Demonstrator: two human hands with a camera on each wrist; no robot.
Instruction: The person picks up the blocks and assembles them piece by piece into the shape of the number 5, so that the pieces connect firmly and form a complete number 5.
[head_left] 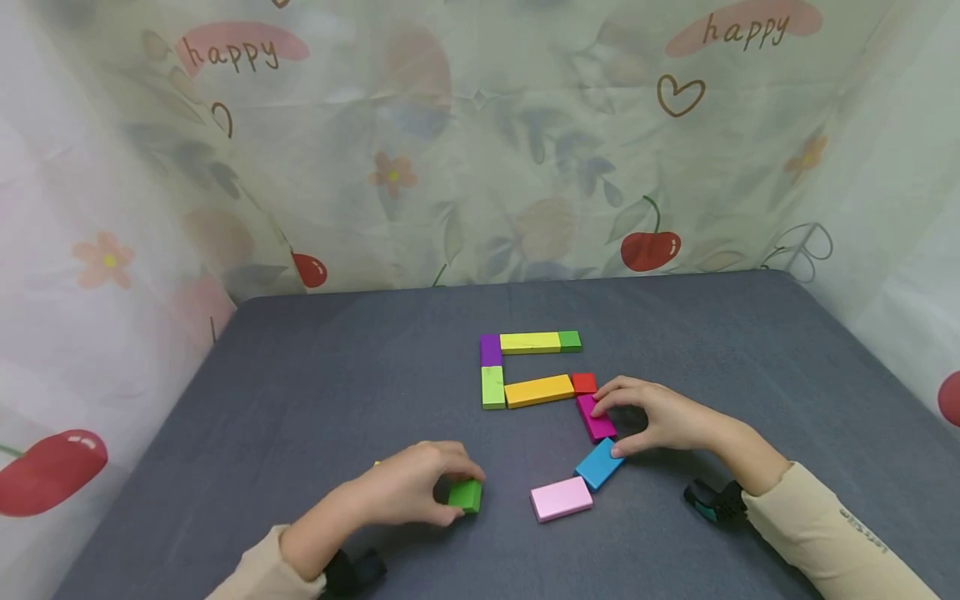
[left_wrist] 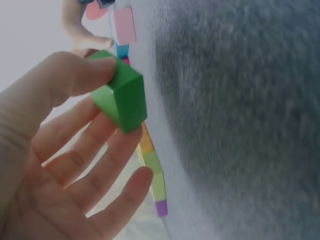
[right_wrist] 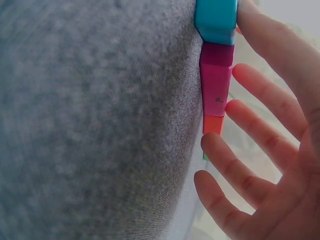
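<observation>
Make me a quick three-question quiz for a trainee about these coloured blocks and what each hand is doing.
1. True or false: the left hand pinches a green block.
2. Which block do the right hand's fingertips touch? A) magenta block B) purple block C) pink block
3. Fill in: the blue block lies between the magenta block and the ____ block.

Key: 1 true; 2 A; 3 pink.

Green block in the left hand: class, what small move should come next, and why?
Probably carry the green block, pinched by the left hand, toward the pink block; the chain of blocks ends there, while the right hand steadies the magenta block.
</observation>
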